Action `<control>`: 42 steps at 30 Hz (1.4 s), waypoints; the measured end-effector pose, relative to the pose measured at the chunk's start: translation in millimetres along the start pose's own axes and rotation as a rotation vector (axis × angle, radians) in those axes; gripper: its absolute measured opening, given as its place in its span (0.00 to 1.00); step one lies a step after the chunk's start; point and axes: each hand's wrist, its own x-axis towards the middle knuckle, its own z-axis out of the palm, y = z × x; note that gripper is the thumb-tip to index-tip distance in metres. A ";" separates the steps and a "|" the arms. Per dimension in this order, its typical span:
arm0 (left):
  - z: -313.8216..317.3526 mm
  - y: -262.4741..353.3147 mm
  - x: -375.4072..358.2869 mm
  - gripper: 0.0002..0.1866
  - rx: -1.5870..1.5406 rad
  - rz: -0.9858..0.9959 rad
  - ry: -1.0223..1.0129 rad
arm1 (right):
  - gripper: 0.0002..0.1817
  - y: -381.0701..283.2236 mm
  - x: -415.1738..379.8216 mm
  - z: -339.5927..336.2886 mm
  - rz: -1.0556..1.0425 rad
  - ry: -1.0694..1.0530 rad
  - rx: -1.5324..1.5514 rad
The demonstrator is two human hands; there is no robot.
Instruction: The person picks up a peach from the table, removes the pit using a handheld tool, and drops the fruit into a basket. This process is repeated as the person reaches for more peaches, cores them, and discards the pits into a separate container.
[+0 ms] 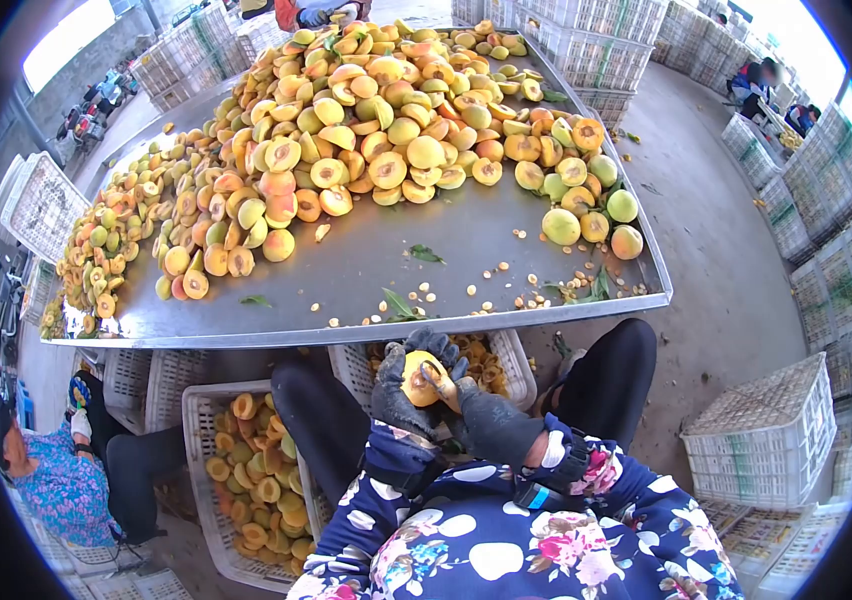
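Note:
A yellow fruit half with its cut face up is held in my left hand, gloved in dark grey, over my lap. My right hand, in the same kind of glove, is closed around a small tool whose curved tip meets the cut face. Most of the tool's handle is hidden by the fingers. Just beyond my hands, a white crate holds fruit pieces below the table edge. Heaped on the metal table are many halved and whole fruits, with loose pits and leaves near its front edge.
A white crate of fruit halves stands left of my legs. Further left sits a co-worker in a blue patterned top. Stacked white crates line the right side. Another person's gloved hands show behind the table.

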 end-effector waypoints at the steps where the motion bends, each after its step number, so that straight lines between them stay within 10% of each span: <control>1: 2.4 0.8 -0.2 0.27 -0.005 -0.008 -0.056 | 0.18 16.7 -2.9 18.1 -0.060 0.002 -0.043; 7: -46.5 -6.8 7.9 0.23 0.276 0.164 0.122 | 0.20 -22.6 9.0 -4.6 0.178 -0.095 0.097; 13: 27.8 15.8 -7.3 0.21 0.204 -0.051 0.248 | 0.22 -31.1 17.1 -13.0 0.159 -0.179 0.086; 16: 10.0 26.6 -4.7 0.20 0.643 -0.091 0.152 | 0.21 -28.2 20.8 -17.2 0.163 -0.268 0.053; 23: -18.3 25.8 2.7 0.20 0.234 -0.184 0.208 | 0.19 -19.3 24.3 -14.2 0.102 -0.384 0.000; 27: -35.3 28.7 4.0 0.21 0.175 -0.180 0.047 | 0.14 -26.0 33.8 -24.9 0.854 -0.608 1.187; 29: -60.0 29.0 12.2 0.23 0.071 -0.201 -0.017 | 0.12 -39.7 32.9 -34.9 0.637 -0.557 0.931; 42: -79.4 12.1 18.5 0.27 0.610 0.228 -0.042 | 0.09 -32.0 27.4 -12.4 0.704 -0.481 1.673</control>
